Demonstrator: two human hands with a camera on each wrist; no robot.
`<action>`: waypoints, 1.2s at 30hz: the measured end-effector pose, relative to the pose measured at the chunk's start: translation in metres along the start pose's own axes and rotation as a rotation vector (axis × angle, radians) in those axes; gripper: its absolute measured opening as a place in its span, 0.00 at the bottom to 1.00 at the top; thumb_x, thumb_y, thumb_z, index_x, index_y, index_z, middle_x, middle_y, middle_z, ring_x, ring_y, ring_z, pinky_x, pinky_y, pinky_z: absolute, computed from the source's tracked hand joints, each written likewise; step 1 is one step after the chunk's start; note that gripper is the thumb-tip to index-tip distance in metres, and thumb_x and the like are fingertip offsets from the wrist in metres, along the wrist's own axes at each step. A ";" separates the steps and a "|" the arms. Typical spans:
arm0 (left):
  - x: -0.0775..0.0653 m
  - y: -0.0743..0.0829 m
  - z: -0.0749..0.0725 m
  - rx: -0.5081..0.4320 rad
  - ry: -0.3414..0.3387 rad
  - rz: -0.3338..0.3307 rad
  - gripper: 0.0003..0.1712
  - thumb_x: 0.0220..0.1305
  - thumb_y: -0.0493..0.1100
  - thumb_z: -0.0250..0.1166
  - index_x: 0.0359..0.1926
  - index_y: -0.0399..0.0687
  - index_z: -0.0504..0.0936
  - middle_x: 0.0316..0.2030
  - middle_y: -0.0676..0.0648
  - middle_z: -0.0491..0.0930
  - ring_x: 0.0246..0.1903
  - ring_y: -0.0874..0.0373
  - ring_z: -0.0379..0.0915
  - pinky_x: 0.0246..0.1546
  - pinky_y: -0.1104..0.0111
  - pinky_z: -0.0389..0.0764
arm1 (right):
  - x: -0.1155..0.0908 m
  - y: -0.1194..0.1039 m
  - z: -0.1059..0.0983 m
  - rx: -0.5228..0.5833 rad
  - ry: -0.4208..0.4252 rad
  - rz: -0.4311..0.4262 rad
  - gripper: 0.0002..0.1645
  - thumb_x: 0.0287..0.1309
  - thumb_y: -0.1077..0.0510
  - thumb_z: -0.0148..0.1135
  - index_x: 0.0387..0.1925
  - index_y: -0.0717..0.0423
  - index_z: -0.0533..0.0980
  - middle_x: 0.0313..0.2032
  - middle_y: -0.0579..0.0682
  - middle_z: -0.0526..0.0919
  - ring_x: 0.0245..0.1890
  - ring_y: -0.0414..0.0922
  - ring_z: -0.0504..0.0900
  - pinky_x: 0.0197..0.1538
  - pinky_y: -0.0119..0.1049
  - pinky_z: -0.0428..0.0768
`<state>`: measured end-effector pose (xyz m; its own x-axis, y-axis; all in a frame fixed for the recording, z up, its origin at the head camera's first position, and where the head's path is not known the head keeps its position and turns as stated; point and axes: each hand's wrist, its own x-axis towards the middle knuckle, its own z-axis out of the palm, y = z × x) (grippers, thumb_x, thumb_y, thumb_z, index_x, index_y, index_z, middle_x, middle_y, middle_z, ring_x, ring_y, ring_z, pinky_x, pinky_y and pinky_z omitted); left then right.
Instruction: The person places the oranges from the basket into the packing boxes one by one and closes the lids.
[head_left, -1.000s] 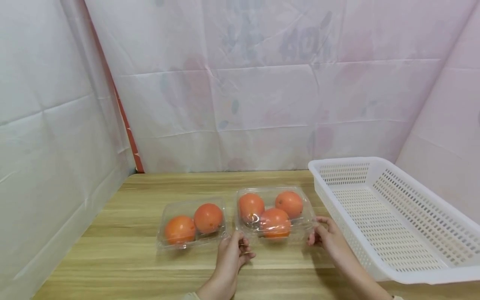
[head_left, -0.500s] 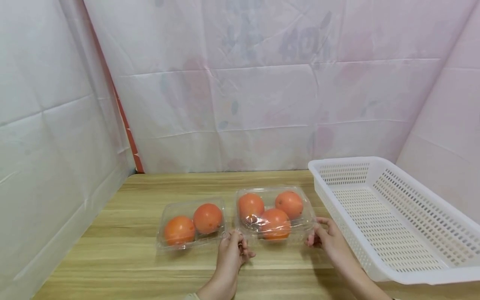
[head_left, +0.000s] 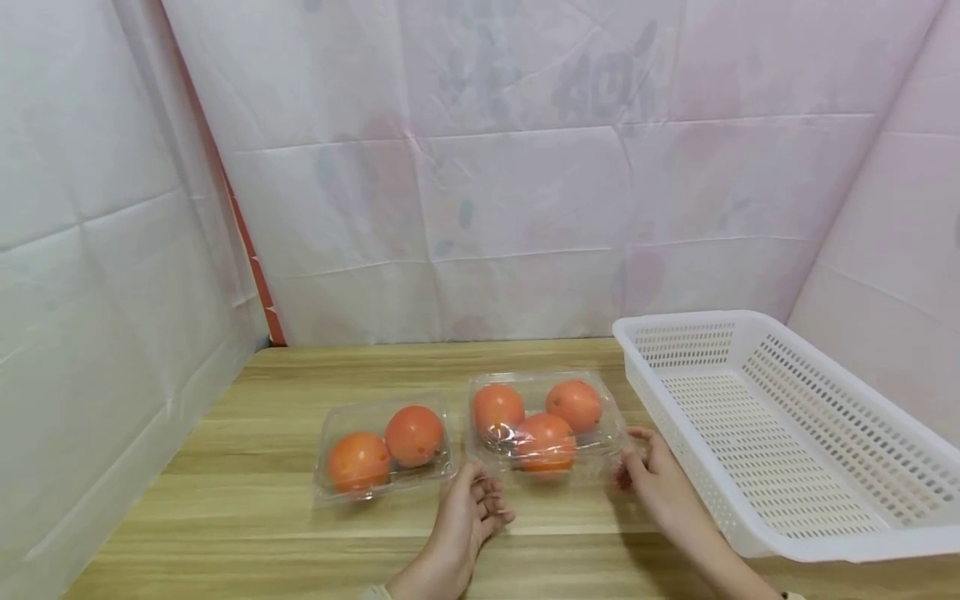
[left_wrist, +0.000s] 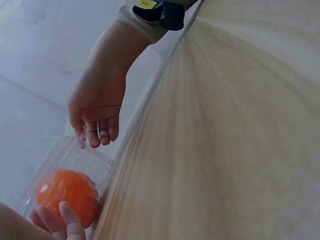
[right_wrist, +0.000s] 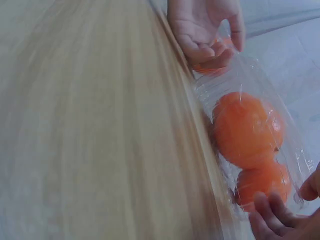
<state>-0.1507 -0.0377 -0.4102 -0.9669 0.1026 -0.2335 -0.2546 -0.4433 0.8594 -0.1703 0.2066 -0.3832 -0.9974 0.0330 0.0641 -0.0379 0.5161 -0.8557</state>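
Two clear plastic fruit boxes stand side by side on the table. The right box (head_left: 600,446) has its lid down over three orange-red fruits (head_left: 546,443) that look like tomatoes. At its front left corner is my left hand (head_left: 467,525), fingers loosely bent and holding nothing. My right hand (head_left: 660,483) is at the front right corner; in the right wrist view its thumb and fingers (right_wrist: 272,212) are spread apart beside the plastic. Whether they still touch it is hard to tell. The left box (head_left: 341,421) contains two similar fruits (head_left: 414,436).
A long white plastic basket (head_left: 795,350) with slotted walls stands at the right, close to my right forearm. Pale patterned sheets (head_left: 517,200) hang behind the wooden table (head_left: 247,467) and at both sides.
My left thumb and fingers have loosened from the corner of the right box. My right fingers have shifted slightly at their corner. Both boxes and the basket stay in place.
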 end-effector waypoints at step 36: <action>0.000 0.118 -0.012 1.493 0.250 0.954 0.34 0.67 0.55 0.63 0.72 0.59 0.66 0.72 0.45 0.60 0.70 0.43 0.56 0.64 0.42 0.63 | 0.021 -0.102 0.006 -0.656 0.392 -0.707 0.34 0.62 0.49 0.65 0.66 0.54 0.69 0.67 0.61 0.66 0.65 0.64 0.64 0.61 0.64 0.66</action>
<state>-0.1803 -0.1004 -0.3140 -0.7845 0.1313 0.6061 0.4011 0.8528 0.3343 -0.1875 0.1493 -0.2982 -0.6662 -0.2432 0.7050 -0.4483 0.8860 -0.1181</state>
